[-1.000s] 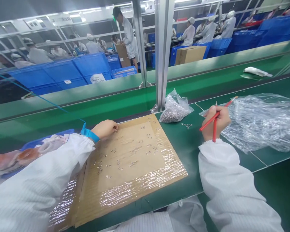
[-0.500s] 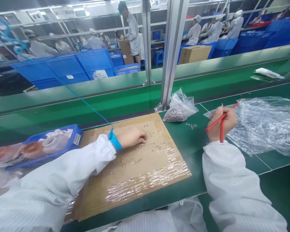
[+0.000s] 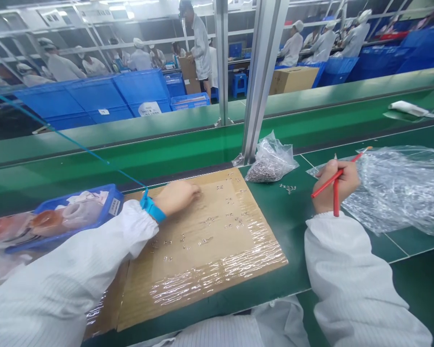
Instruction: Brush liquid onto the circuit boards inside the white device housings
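Observation:
My left hand (image 3: 179, 195), with a blue wrist strap (image 3: 152, 207) and its cord, is above the far part of a cardboard sheet (image 3: 188, 282) edged with clear tape. Its fingers are curled together, and whatever they may hold is hidden. Small shiny metal pieces (image 3: 209, 220) lie scattered in clusters over the cardboard. Off to the right, my right hand (image 3: 338, 183) is closed around a red paintbrush (image 3: 323, 187) and a red pencil (image 3: 336, 200), which cross each other. The pencil's point is up, and the brush tip points away to the right.
A clear bag of small metal pieces (image 3: 269, 164) stands by the metal post (image 3: 262, 82), with loose pieces (image 3: 288, 188) nearby. A large plastic bag (image 3: 401, 188) lies at right. A blue bin (image 3: 112, 197) with wrapped orange and pale items is at left. People work beyond the green bench.
My left hand has moved left and slightly away across the cardboard, uncovering more metal pieces. My right hand keeps its hold on the brush and pencil.

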`<state>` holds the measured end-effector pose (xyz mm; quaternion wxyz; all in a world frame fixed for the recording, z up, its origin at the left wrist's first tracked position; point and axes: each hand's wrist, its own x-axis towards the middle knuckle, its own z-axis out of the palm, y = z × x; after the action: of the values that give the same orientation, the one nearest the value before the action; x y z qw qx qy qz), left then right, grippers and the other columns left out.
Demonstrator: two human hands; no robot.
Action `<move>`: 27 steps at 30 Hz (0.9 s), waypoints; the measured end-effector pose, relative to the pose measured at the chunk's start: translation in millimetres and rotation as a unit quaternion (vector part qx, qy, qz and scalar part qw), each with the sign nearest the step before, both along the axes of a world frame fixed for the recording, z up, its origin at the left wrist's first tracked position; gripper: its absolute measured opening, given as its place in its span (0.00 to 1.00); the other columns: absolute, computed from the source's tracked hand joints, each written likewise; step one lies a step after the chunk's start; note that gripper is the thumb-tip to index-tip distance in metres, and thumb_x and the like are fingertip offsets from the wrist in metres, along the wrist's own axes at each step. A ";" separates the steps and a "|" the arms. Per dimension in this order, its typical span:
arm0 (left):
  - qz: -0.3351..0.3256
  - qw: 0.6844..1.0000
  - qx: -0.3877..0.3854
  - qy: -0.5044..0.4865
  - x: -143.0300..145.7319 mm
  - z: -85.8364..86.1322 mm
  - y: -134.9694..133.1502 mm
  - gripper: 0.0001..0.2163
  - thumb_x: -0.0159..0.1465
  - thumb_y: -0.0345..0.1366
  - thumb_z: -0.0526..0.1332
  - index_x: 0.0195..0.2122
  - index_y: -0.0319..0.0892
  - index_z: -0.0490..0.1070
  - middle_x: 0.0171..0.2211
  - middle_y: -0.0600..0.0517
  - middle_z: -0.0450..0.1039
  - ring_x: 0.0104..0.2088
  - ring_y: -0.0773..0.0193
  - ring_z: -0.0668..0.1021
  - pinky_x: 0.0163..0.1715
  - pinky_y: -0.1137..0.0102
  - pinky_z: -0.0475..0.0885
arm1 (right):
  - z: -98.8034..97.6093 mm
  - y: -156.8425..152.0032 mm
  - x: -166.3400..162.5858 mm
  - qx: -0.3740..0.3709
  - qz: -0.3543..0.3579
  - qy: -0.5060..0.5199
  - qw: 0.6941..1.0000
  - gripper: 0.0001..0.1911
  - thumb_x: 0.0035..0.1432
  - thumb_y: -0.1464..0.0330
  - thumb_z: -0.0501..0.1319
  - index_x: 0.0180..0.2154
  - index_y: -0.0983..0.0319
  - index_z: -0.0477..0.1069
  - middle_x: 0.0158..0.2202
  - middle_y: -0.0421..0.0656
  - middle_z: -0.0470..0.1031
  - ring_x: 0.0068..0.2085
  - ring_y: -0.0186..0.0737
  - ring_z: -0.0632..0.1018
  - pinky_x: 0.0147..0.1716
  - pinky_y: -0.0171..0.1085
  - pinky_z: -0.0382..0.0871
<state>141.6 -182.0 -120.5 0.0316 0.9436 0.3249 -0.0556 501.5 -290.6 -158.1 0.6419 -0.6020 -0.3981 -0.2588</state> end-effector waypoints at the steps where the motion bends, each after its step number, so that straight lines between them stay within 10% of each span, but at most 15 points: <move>1: -0.021 0.999 -0.023 -0.011 3.1 1.5 -10.5 0.11 0.65 0.33 0.53 0.39 0.42 0.75 0.40 0.49 0.76 0.41 0.60 0.76 0.40 0.68 0.66 | 0.4 0.2 -0.1 0.001 -0.002 -0.002 1.000 0.13 0.61 0.63 0.51 0.25 0.58 0.59 0.17 0.36 0.62 0.20 0.36 0.66 0.34 0.41 0.67; 7: -0.040 0.990 -0.136 0.004 12.9 -7.2 -46.9 0.07 0.63 0.35 0.58 0.34 0.41 0.76 0.35 0.51 0.77 0.38 0.61 0.77 0.39 0.69 0.68 | 2.3 1.4 -0.9 0.010 -0.006 -0.017 1.000 0.11 0.59 0.64 0.52 0.24 0.59 0.59 0.15 0.36 0.61 0.19 0.35 0.66 0.33 0.39 0.67; 27: 0.047 0.988 0.059 0.136 -30.8 -4.8 11.6 0.12 0.59 0.24 0.51 0.32 0.35 0.74 0.31 0.42 0.75 0.33 0.55 0.77 0.30 0.67 0.66 | 3.7 -0.1 -3.4 -0.015 -0.018 -0.028 0.999 0.13 0.59 0.63 0.51 0.24 0.61 0.60 0.16 0.37 0.61 0.20 0.35 0.65 0.28 0.37 0.62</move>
<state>110.8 -170.4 -125.3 -0.0660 0.9111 0.3727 -0.1632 498.0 -290.7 -154.4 0.6166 -0.6109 -0.4091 -0.2814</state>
